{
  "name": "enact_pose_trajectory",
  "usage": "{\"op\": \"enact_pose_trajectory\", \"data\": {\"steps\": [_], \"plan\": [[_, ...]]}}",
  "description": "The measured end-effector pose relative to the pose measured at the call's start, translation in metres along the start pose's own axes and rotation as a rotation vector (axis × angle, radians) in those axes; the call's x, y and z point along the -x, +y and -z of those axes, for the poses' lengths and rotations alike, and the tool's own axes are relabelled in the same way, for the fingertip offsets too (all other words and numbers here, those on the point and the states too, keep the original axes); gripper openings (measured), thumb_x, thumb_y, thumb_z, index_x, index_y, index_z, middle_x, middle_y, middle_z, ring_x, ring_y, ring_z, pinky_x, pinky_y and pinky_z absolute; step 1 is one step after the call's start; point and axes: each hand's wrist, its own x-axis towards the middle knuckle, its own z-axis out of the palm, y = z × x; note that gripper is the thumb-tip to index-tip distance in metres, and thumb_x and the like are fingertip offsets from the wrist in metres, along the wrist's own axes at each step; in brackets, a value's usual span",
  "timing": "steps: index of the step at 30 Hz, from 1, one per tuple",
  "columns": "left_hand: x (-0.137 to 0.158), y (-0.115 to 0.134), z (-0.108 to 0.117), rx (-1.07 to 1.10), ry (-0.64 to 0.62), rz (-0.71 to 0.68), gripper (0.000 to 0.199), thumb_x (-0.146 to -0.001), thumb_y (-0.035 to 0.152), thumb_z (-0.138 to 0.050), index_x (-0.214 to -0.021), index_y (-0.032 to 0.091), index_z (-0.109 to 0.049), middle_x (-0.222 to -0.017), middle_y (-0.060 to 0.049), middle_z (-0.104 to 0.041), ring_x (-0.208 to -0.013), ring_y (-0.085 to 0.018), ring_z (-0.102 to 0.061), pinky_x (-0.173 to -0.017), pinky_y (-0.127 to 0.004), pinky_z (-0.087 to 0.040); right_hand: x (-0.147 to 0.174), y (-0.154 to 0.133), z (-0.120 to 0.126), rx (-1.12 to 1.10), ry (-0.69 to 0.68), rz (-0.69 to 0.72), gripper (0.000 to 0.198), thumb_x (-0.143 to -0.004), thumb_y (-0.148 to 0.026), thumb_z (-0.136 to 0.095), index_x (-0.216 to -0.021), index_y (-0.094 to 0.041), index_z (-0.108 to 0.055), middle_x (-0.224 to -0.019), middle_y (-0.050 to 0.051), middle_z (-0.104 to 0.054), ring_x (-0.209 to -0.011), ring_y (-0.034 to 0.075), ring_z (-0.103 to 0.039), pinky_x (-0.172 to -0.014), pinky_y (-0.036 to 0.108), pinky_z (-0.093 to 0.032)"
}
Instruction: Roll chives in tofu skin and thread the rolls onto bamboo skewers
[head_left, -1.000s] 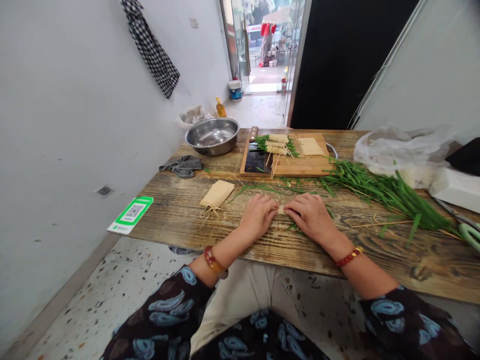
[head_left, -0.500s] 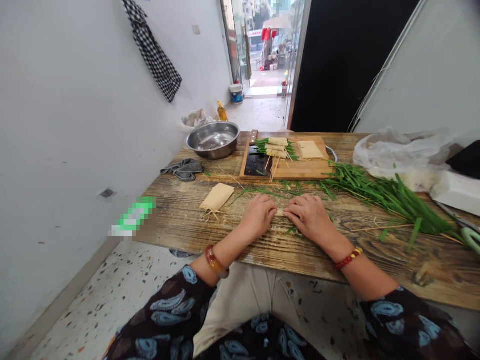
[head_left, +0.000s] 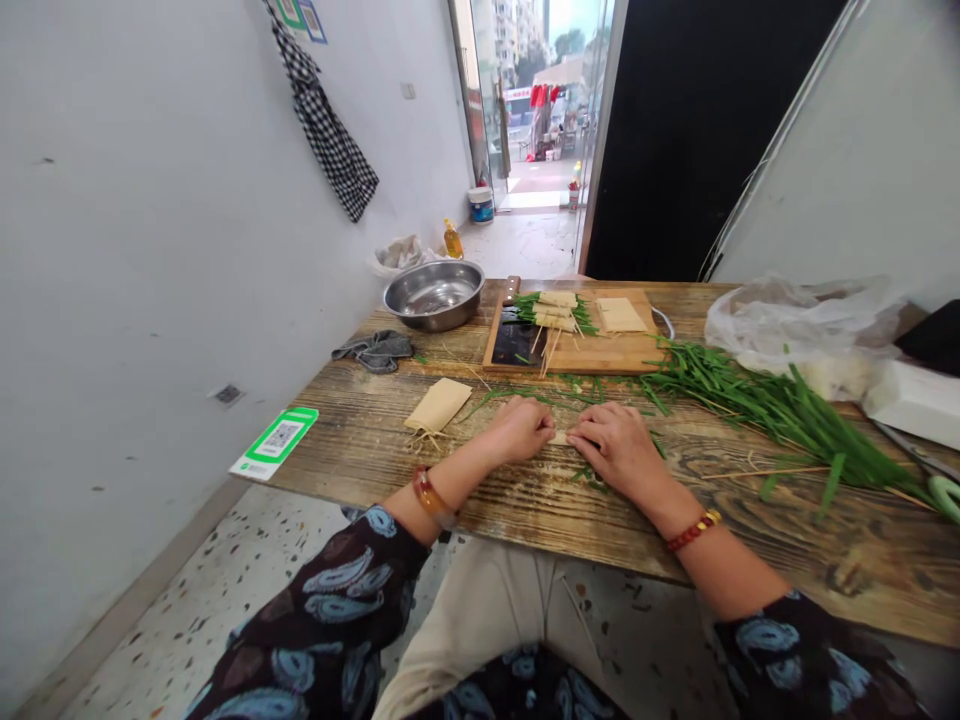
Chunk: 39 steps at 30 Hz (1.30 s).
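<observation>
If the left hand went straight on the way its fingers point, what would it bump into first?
Probably the small beige roll, right at the fingertips of the left hand, with the right hand just beyond. Whether those fingertips already touch it is hard to tell.

One head-worn camera gives the view, looking forward and down from above the near side of the wooden table (head_left: 352,435). The left hand (head_left: 523,428) and right hand (head_left: 616,443) are close to it, over the table's nearer half; the wooden cutting board (head_left: 611,352) lies farther off, toward the table's far edge. Beyond the table the view reaches the doorway (head_left: 538,198); below the table's near edge, the wearer's beige trousers (head_left: 480,610).
</observation>
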Motion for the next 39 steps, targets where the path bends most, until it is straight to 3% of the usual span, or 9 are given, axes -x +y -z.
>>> {"op": "enact_pose_trajectory", "data": {"steps": [7, 15, 21, 25, 29, 35, 39], "plan": [[0.004, -0.001, -0.008, 0.102, 0.107, -0.113, 0.006, -0.075, 0.014, -0.057, -0.073, 0.017, -0.062, -0.075, -0.001, -0.060, -0.078, -0.017, -0.054, -0.079, -0.030, -0.042, 0.001, 0.002, -0.005, -0.112, 0.036, 0.021, 0.014, -0.089, -0.026, -0.058, -0.081, -0.022, -0.069, -0.100, 0.003, -0.071, -0.094, 0.017, -0.061, -0.081, 0.034, -0.035], [0.010, 0.001, -0.014, 0.238, 0.153, -0.061, 0.006, -0.073, 0.011, -0.057, -0.070, 0.016, -0.056, -0.070, 0.001, -0.056, -0.069, -0.014, -0.050, -0.066, -0.026, -0.040, 0.001, 0.002, -0.004, -0.136, 0.021, 0.032, 0.012, -0.089, -0.027, -0.058, -0.082, -0.021, -0.067, -0.090, 0.002, -0.072, -0.087, 0.016, -0.062, -0.080, 0.032, -0.034], [0.017, 0.002, -0.019, 0.155, 0.218, -0.151, 0.018, -0.077, 0.011, -0.056, -0.093, 0.017, -0.064, -0.080, -0.002, -0.059, -0.081, -0.017, -0.052, -0.078, -0.031, -0.042, 0.003, -0.002, -0.003, -0.057, 0.017, 0.008, 0.013, -0.089, -0.031, -0.057, -0.087, -0.020, -0.064, -0.088, 0.004, -0.070, -0.086, 0.018, -0.060, -0.078, 0.031, -0.032], [0.023, 0.004, -0.023, 0.090, 0.271, -0.200, 0.017, -0.082, 0.014, -0.053, -0.086, 0.018, -0.069, -0.081, -0.005, -0.059, -0.084, -0.018, -0.052, -0.079, -0.032, -0.042, 0.004, -0.005, -0.002, -0.024, 0.031, 0.011, 0.017, -0.091, -0.031, -0.055, -0.102, -0.020, -0.063, -0.090, 0.005, -0.068, -0.088, 0.019, -0.057, -0.079, 0.033, -0.032], [0.027, 0.004, -0.025, 0.124, 0.315, -0.208, 0.016, -0.082, 0.015, -0.055, -0.087, 0.018, -0.070, -0.083, -0.006, -0.061, -0.086, -0.019, -0.053, -0.081, -0.034, -0.043, 0.005, -0.007, 0.000, 0.013, 0.011, 0.044, 0.016, -0.092, -0.030, -0.054, -0.090, -0.023, -0.067, -0.083, 0.003, -0.066, -0.085, 0.018, -0.055, -0.079, 0.033, -0.031], [0.015, -0.009, -0.014, 0.378, 0.247, -0.138, 0.018, -0.085, 0.021, -0.054, -0.089, 0.017, -0.071, -0.089, -0.006, -0.068, -0.091, -0.018, -0.058, -0.089, -0.034, -0.044, 0.005, -0.011, 0.003, 0.142, 0.057, 0.141, 0.020, -0.093, -0.025, -0.051, -0.083, -0.022, -0.068, -0.077, 0.003, -0.063, -0.082, 0.018, -0.051, -0.080, 0.034, -0.030], [0.003, -0.009, -0.003, 0.509, 0.135, -0.125, 0.026, -0.089, 0.024, -0.046, -0.089, 0.013, -0.070, -0.093, -0.007, -0.070, -0.092, -0.017, -0.060, -0.088, -0.031, -0.044, 0.008, -0.014, 0.007, 0.234, 0.088, 0.214, 0.021, -0.095, -0.019, -0.046, -0.093, -0.022, -0.067, -0.083, 0.004, -0.065, -0.086, 0.019, -0.051, -0.085, 0.035, -0.030]]}}
